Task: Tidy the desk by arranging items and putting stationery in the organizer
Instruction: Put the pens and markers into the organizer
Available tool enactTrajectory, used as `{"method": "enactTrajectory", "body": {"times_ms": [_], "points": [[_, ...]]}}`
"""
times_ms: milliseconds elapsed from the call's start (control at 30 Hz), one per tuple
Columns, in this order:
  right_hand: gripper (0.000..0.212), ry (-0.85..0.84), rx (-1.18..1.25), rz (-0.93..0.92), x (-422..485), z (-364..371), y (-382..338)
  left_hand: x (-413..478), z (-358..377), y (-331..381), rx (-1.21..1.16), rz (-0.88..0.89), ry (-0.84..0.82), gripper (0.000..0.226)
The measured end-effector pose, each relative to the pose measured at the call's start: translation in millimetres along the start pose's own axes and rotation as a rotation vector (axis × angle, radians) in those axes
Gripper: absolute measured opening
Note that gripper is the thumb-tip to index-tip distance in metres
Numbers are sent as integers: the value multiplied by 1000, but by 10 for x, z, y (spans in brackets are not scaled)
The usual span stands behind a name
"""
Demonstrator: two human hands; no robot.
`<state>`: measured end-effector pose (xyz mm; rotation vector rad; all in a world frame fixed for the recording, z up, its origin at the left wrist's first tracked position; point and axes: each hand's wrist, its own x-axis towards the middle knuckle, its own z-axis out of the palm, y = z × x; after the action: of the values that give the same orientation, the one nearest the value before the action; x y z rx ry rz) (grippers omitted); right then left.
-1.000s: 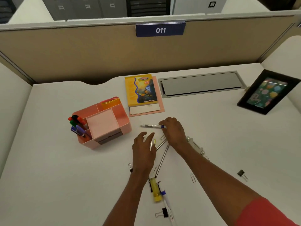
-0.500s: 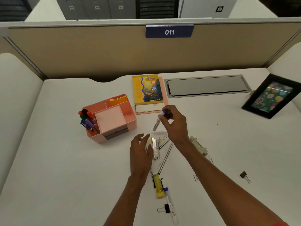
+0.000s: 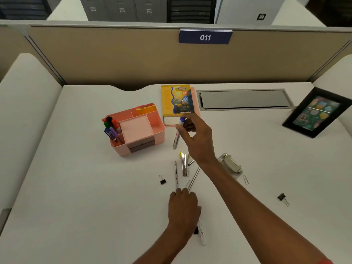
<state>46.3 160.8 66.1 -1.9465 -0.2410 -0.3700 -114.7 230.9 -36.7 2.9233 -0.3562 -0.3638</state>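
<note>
A pink organizer (image 3: 159, 130) stands on the desk left of centre, with several coloured markers (image 3: 110, 128) in its left compartment. My right hand (image 3: 198, 141) holds a white marker with a blue cap (image 3: 176, 139) nearly upright, just right of the organizer. My left hand (image 3: 183, 208) lies palm down nearer to me, covering the spot where a yellow highlighter lay; its grip is hidden. Another white marker (image 3: 202, 235) sticks out from under it. Between my hands lie a pencil (image 3: 176, 176), a silver stapler (image 3: 184, 164) and a silver pen (image 3: 194, 178).
A black binder clip (image 3: 162, 180) lies left of the pencil, another binder clip (image 3: 282, 198) at the right. A metal clamp (image 3: 231, 164) and a paper clip (image 3: 245, 179) sit by my right forearm. A yellow book (image 3: 177, 100), a cable hatch (image 3: 243, 100) and a photo frame (image 3: 316, 113) line the back.
My right hand lifted the blue-capped marker off the desk and turned it upright toward the organizer. My left hand drew back toward me, down over the yellow highlighter.
</note>
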Motion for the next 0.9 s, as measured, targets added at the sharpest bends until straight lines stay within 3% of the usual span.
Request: {"method": "enactTrajectory", "body": {"times_ms": [133, 333, 600, 667, 800, 900], "points": [[23, -12, -21, 28, -159, -128, 43, 25, 5, 57, -18, -106, 37, 27], [25, 27, -69, 62, -336, -393, 148, 219, -111, 28, -233, -197, 132, 20], [29, 201, -160, 102, -355, -573, 253, 639, -659, -230, -891, -172, 325, 9], [31, 212, -141, 103, -302, -487, 206, 698, -855, -309, -962, -172, 400, 7], [33, 228, -63, 72, -36, -165, -26, 747, -1307, -586, -1028, -225, 577, 31], [31, 205, 22, 13, 221, 174, -267, 722, -1687, -900, -958, -303, 805, 36]]}}
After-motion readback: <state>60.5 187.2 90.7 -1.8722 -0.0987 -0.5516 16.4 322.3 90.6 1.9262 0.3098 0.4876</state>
